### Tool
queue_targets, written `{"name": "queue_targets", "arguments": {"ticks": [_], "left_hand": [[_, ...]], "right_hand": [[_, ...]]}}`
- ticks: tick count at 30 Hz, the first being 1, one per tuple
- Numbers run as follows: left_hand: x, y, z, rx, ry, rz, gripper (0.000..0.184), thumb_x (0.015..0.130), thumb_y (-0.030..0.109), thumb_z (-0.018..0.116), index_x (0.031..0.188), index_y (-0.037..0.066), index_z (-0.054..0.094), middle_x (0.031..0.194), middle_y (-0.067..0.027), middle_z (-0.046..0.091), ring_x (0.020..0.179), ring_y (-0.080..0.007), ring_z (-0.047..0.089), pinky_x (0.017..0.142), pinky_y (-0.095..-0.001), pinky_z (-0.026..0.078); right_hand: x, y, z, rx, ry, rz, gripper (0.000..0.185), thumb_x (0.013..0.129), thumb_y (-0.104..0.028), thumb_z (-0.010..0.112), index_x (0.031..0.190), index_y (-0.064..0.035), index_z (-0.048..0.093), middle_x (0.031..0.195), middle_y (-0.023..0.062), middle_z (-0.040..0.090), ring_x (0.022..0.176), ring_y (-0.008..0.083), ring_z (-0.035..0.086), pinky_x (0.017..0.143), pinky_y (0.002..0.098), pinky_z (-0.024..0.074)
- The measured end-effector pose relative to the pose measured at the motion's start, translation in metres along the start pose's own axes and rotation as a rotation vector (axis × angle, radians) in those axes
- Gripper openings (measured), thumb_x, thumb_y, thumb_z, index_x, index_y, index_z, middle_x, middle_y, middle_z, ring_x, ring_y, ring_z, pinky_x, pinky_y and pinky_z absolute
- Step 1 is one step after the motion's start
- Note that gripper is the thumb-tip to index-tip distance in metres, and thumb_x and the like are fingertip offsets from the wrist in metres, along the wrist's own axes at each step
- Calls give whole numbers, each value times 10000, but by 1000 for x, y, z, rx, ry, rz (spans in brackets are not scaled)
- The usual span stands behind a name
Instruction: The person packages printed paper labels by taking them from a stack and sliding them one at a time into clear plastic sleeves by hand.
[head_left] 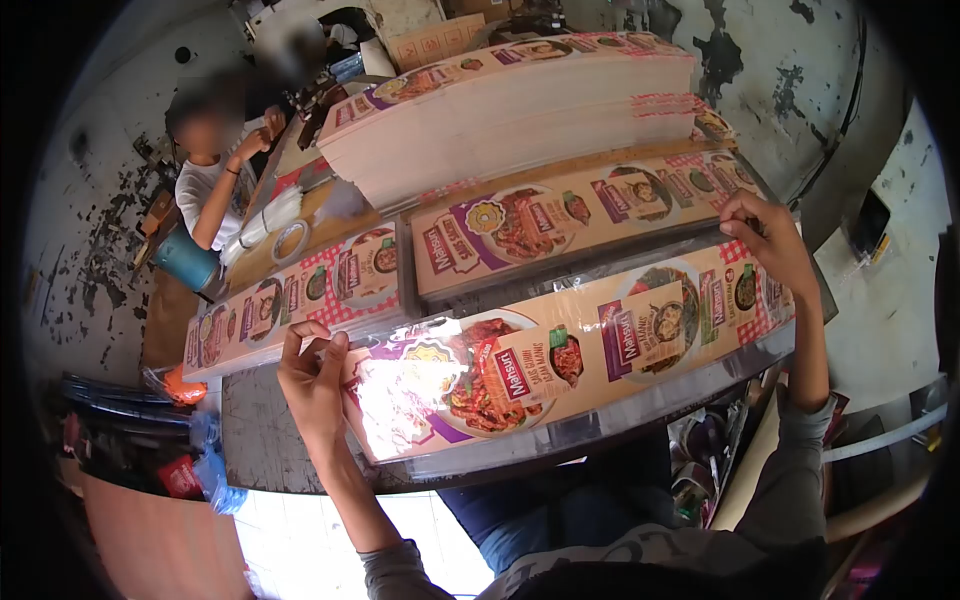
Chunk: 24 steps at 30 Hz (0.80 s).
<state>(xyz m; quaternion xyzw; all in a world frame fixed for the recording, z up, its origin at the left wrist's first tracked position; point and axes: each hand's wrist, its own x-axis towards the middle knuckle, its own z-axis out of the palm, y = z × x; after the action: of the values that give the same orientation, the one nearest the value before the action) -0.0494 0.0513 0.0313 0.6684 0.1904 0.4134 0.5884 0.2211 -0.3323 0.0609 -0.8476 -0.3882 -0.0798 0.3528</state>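
Note:
A long printed food banner in clear shiny plastic lies along the table's front edge. My left hand pinches its upper left corner between thumb and fingers. At the far right end my right hand has curled fingers at the banner's upper edge. Glare washes out the banner's left part. Just behind it lies another stack of printed banners, close to my right hand. A further printed stack sits beyond my left hand.
A tall stack of printed sheets stands at the back. A roll of tape and plastic strips lie on the left of the table. A person is at the left, near a teal container.

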Motion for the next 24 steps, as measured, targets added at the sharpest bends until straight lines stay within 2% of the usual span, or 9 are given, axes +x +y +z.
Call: {"name": "queue_targets", "arguments": {"ticks": [6,9,11,15,19,21,22,23,24], "left_hand": [[-16,0,1,76,-78,-75,135,816,-23,606,899,26,511,618,-44,611,509,-4,472,432,-160,287],[-19,-15,-5,110,-113,-81,75,860,46,579,916,53,529,597,1,597,456,21,353,403,-178,207],[-21,-17,-5,30,-127,-130,51,897,88,547,938,60,534,605,11,596,451,23,294,404,-187,178],[-20,-19,-8,-137,-222,-197,166,970,193,430,1028,51,496,782,-145,681,572,-23,554,466,-141,338],[-23,-8,-4,-163,-210,-270,225,981,248,398,1028,51,495,764,-138,681,618,-51,596,511,-155,389],[-24,-6,-5,248,-206,-139,188,953,205,463,1003,30,509,815,-147,679,648,-162,645,556,-241,465],[-26,-10,-4,237,-213,-140,188,953,205,463,1003,30,509,815,-147,679,648,-162,645,556,-241,465],[-31,-16,-4,518,-172,93,177,921,177,509,1000,19,521,871,-156,666,699,-224,648,598,-288,484],[-36,-18,-2,795,-126,329,179,890,150,555,997,8,533,927,-165,652,750,-285,650,640,-334,504]], "right_hand": [[-4,2,3,89,-132,121,64,830,-34,574,822,-30,511,638,-9,474,585,53,391,528,236,317],[-7,27,2,39,-95,-48,61,828,-31,565,819,-21,506,656,-1,473,630,64,426,577,231,350],[-10,41,6,59,-33,-72,95,840,-37,568,790,-15,490,637,7,454,597,61,413,561,238,317],[-9,37,0,36,-96,16,87,840,-30,563,793,-11,492,661,11,451,615,70,426,586,230,332],[-11,61,6,-20,-70,-58,91,837,-24,569,797,-17,488,690,21,450,622,78,442,605,223,354],[-15,55,6,-63,-54,-140,89,837,-24,571,803,-20,489,722,30,465,641,80,465,605,229,368],[-18,37,11,-32,-29,5,85,824,-22,583,818,-20,499,785,48,486,682,105,499,616,251,392],[-20,29,12,1,-1,149,90,811,-21,595,833,-21,508,849,66,508,723,129,533,626,274,416],[-20,39,7,-329,-30,-184,138,782,-42,627,871,-22,525,958,96,515,787,198,570,665,320,448]]}}
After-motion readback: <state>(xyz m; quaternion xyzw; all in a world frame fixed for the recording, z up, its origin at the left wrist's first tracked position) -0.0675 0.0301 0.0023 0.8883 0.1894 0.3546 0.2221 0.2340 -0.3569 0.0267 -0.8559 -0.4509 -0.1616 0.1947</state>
